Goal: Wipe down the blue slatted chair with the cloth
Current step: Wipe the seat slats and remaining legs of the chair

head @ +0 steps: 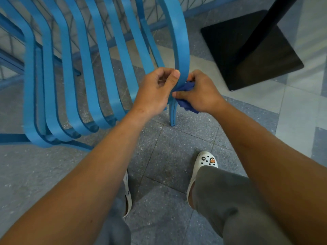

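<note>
My right hand [200, 92] bunches the dark blue cloth [185, 96] against the chair's outermost slat [180, 41]; the slat runs up and away. Left hand [155, 91] pinches the slat's other side.

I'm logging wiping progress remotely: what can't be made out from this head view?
- Cloth: mostly covered by the right hand, so its contact with the outer slat is unclear.
- Left hand: its curled fingers go behind the slat, hiding their tips.
- Blue slatted chair: cut off by the top and left edges.
- Dirt or dampness on the slats: too fine to see.
</note>
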The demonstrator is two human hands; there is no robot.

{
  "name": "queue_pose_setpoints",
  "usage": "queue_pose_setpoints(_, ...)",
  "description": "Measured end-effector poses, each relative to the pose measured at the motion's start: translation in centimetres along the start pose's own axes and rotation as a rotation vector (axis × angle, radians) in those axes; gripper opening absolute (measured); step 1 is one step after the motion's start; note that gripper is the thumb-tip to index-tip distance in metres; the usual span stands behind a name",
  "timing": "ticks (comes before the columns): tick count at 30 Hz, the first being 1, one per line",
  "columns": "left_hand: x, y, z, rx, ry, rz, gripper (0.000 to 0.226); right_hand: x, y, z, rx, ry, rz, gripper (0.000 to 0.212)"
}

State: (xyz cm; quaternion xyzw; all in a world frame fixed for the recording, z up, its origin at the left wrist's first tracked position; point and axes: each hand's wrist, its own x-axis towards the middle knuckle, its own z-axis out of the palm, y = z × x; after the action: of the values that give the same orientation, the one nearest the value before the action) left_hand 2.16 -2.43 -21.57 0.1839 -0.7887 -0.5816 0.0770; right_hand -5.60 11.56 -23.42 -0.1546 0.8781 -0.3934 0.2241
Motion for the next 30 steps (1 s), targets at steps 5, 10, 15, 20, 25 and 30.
queue_pose_setpoints(5, 0.1, -1.4, -0.9, 0.244, -0.051, 0.129, 0.027, -0.4, -1.8, -4.7, 0.002, -0.099, -0.074, 0.048)
queue_pose_setpoints(10, 0.1, -1.0, -1.0, 0.278, -0.072, 0.145, 0.031, 1.0, 0.5, -1.7, -0.053, -0.065, -0.018, 0.045)
queue_pose_setpoints(15, 0.3, -0.8, -1.1, 0.272, -0.122, 0.112, 0.033, 1.3, 2.8, 2.9, 0.002, 0.018, 0.099, 0.038)
queue_pose_setpoints(20, 0.5, -1.6, -1.3, 0.238, -0.14, 0.123, 0.038, 0.7, 0.7, -0.7, -0.086, -0.008, -0.022, 0.038)
queue_pose_setpoints(25, 0.5, -1.5, -1.3, 0.213, -0.159, 0.107, 0.035, 0.2, 0.2, -2.0, -0.018, -0.002, -0.086, 0.045)
queue_pose_setpoints(30, 0.4, -1.6, -1.3, 0.407, -0.179, 0.179, 0.037, 1.6, 2.8, 1.8, -0.017, 0.017, 0.04, 0.039)
